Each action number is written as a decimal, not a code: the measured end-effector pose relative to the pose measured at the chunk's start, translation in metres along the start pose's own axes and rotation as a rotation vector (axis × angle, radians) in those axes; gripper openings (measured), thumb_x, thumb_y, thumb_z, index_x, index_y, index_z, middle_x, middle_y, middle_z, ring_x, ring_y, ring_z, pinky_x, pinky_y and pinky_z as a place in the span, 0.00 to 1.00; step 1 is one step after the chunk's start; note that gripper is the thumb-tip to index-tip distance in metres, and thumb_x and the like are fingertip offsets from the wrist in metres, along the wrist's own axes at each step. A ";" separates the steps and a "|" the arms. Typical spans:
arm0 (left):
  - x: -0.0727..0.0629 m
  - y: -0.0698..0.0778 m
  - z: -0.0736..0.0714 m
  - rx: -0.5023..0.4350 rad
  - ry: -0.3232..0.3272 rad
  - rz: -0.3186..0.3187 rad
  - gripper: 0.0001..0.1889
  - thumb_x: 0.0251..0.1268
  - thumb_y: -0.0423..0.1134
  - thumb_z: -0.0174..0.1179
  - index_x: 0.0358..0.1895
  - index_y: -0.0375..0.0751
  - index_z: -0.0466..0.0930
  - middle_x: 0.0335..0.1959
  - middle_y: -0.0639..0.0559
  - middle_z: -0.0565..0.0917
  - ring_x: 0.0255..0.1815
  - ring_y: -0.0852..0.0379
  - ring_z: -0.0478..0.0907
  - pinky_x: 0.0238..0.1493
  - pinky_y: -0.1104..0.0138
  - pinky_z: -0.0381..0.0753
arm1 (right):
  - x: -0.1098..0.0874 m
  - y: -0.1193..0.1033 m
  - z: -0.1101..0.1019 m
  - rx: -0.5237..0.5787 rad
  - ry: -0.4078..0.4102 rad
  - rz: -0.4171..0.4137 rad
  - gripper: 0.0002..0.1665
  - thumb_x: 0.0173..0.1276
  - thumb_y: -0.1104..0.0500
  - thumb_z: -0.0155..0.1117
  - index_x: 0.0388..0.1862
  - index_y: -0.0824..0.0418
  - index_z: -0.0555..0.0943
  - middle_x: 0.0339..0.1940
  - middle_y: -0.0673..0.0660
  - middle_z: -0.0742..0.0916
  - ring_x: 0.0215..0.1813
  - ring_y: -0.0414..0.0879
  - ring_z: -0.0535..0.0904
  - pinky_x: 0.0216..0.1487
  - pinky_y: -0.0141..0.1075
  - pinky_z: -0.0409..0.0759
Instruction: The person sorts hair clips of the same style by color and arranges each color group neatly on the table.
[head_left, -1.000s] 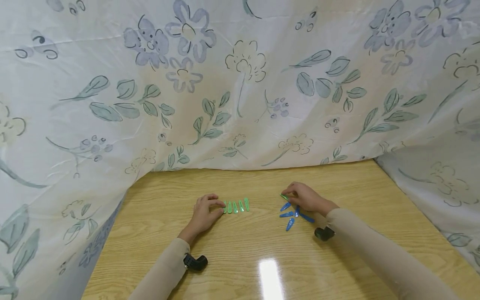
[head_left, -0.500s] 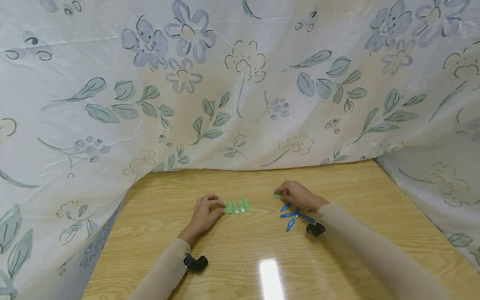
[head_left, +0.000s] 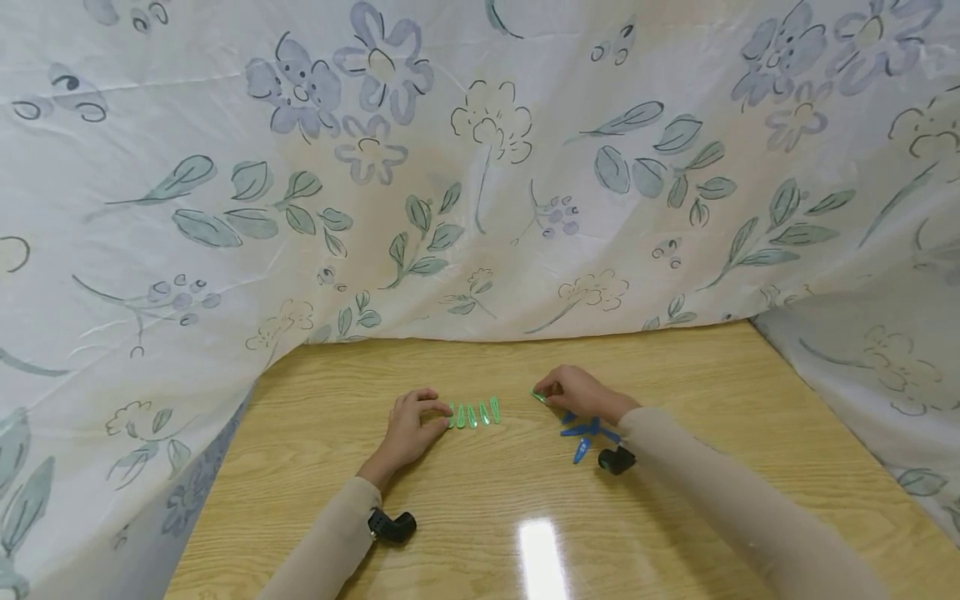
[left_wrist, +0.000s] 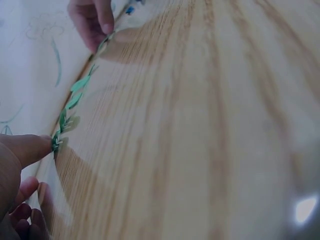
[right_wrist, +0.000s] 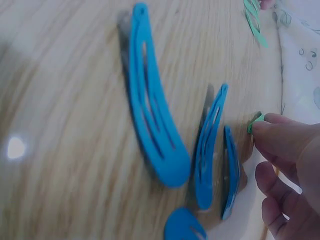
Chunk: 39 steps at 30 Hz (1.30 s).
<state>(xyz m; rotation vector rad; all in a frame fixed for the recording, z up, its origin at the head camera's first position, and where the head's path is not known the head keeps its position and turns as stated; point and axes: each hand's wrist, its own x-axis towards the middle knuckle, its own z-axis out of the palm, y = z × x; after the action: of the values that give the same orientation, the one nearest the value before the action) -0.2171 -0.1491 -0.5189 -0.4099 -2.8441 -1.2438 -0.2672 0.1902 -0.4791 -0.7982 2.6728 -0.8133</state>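
In the head view, several green snap hair clips (head_left: 472,415) stand side by side in a short row on the wooden table. My left hand (head_left: 408,425) is at the row's left end, where thumb and index finger pinch the leftmost green hair clip (left_wrist: 55,142). To the right of the row, my right hand (head_left: 581,393) pinches another green hair clip (right_wrist: 254,122) between thumb and index finger, just above or on the table. Several blue snap hair clips (right_wrist: 157,107) lie loosely grouped beneath the right wrist, one partly hidden by that hand in the head view.
A floral curtain (head_left: 465,208) hangs along the table's far edge and down both sides. Both wrists carry a small black camera (head_left: 392,526). Bright glare marks the wooden tabletop (head_left: 480,508) near the front.
My right hand has moved left with its green hair clip, away from the blue clips and closer to the green row. The left hand keeps its place.
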 end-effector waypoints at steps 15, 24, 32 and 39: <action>-0.002 0.001 0.002 -0.004 0.006 -0.002 0.05 0.67 0.38 0.67 0.43 0.48 0.89 0.64 0.42 0.76 0.72 0.36 0.60 0.70 0.36 0.51 | 0.006 -0.013 0.013 0.138 -0.032 -0.044 0.14 0.66 0.68 0.68 0.51 0.67 0.87 0.40 0.56 0.90 0.39 0.39 0.80 0.41 0.30 0.79; -0.001 -0.001 0.003 0.005 0.014 -0.004 0.05 0.66 0.38 0.68 0.43 0.49 0.89 0.64 0.42 0.77 0.71 0.36 0.61 0.69 0.36 0.53 | 0.012 -0.023 0.026 0.149 -0.018 -0.030 0.11 0.65 0.64 0.72 0.46 0.64 0.88 0.35 0.52 0.87 0.36 0.38 0.76 0.40 0.29 0.76; 0.000 -0.001 0.002 0.002 0.009 0.005 0.06 0.66 0.38 0.67 0.43 0.48 0.89 0.64 0.42 0.76 0.71 0.36 0.61 0.69 0.36 0.53 | 0.015 -0.034 0.034 0.115 0.048 0.006 0.11 0.63 0.61 0.75 0.44 0.61 0.87 0.36 0.51 0.87 0.39 0.39 0.79 0.44 0.32 0.79; 0.001 0.000 0.000 0.005 0.000 -0.004 0.06 0.67 0.39 0.66 0.44 0.49 0.89 0.65 0.42 0.76 0.72 0.37 0.61 0.70 0.36 0.52 | 0.017 -0.042 0.041 0.078 0.086 0.030 0.13 0.62 0.58 0.76 0.44 0.61 0.86 0.37 0.50 0.87 0.40 0.40 0.80 0.46 0.37 0.81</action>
<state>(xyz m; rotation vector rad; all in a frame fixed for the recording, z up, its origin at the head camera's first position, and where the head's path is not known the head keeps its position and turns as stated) -0.2182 -0.1488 -0.5193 -0.4036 -2.8487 -1.2378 -0.2480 0.1330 -0.4892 -0.7190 2.7014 -0.9596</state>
